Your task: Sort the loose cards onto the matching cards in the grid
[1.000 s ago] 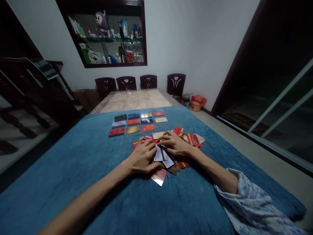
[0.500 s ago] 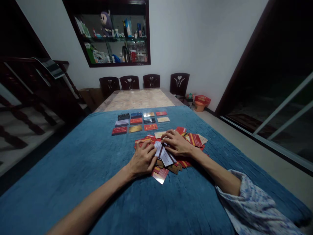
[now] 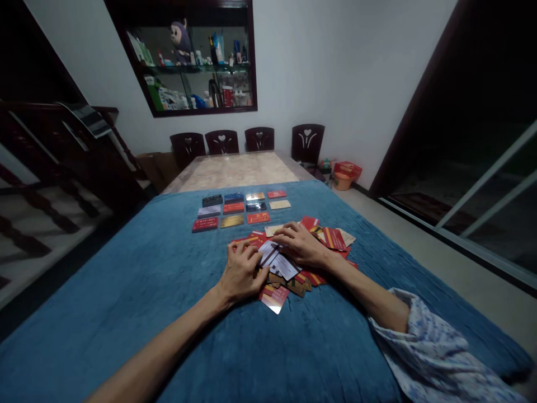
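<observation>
A loose pile of bank-style cards lies in front of me, with red cards (image 3: 335,239) on its right side and brown ones (image 3: 297,287) along its near edge. At the pile's left, my left hand (image 3: 242,272) has its thumb and fingers closed at the edge of a white card with a dark stripe (image 3: 269,251). My right hand (image 3: 302,244) lies over the pile, fingers stretched and fingertips on the white cards. A second white card (image 3: 287,267) shows under its thumb side. A red-and-white card (image 3: 274,299) sticks out nearest me.
Behind the pile are rows of sorted cards, including a red stack (image 3: 205,224), a gold stack (image 3: 232,221) and a dark stack (image 3: 212,200). A blue cloth (image 3: 168,268) covers the table. Several chairs (image 3: 259,139) stand at the far end.
My left hand has shifted slightly left, and the striped white card has moved left with it. My right fingertips have slid a little left too. The sorted rows stay put.
</observation>
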A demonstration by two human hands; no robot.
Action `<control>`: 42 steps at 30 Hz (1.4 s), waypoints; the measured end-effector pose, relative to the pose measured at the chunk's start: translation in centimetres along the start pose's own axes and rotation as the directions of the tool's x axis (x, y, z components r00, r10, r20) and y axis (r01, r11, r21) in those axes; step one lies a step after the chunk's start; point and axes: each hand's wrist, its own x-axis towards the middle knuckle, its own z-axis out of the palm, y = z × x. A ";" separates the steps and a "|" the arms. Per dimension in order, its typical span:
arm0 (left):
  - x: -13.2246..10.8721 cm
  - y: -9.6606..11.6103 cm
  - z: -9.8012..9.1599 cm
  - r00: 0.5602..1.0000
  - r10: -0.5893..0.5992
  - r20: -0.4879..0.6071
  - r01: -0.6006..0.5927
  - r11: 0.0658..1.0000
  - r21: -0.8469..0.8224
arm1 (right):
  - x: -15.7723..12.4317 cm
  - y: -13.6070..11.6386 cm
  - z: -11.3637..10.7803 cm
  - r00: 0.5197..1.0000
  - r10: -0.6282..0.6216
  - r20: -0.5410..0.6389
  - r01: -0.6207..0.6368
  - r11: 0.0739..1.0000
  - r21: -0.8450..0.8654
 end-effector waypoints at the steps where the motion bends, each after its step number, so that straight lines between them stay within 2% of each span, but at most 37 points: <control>1: 0.0 -0.1 0.0 1.000 0.005 -0.008 -0.005 1.000 -0.005 | 0.0 -0.1 0.0 1.000 -0.016 0.001 0.016 1.000 0.015; 6: -0.1 -0.5 0.2 0.998 0.022 -0.056 -0.025 0.999 -0.045 | 0.0 -0.1 -0.1 0.998 -0.052 -0.022 0.054 0.993 0.102; 10: 0.0 -0.7 0.2 0.996 0.024 -0.085 -0.027 0.999 -0.039 | 0.1 -0.1 0.4 0.997 -0.044 -0.069 0.051 0.993 0.108; 19: 0.4 -1.8 0.9 0.991 0.002 -0.134 0.003 0.999 0.033 | 0.7 -0.6 1.0 0.968 0.108 -0.229 -0.095 0.993 0.067; 24: 0.8 -2.7 0.8 0.980 -0.093 -0.177 0.085 0.995 -0.051 | 1.1 -1.0 1.0 0.944 0.160 -0.290 -0.131 0.984 0.117; 32: 1.2 -3.3 1.1 0.966 -0.237 -0.103 0.214 0.957 -0.196 | 1.1 -1.2 1.4 0.934 0.233 -0.271 -0.183 0.963 0.198; 42: 1.2 -3.6 1.6 0.974 -0.221 -0.046 0.210 0.962 -0.176 | 0.9 -1.4 1.5 0.968 0.217 -0.125 -0.217 0.976 0.017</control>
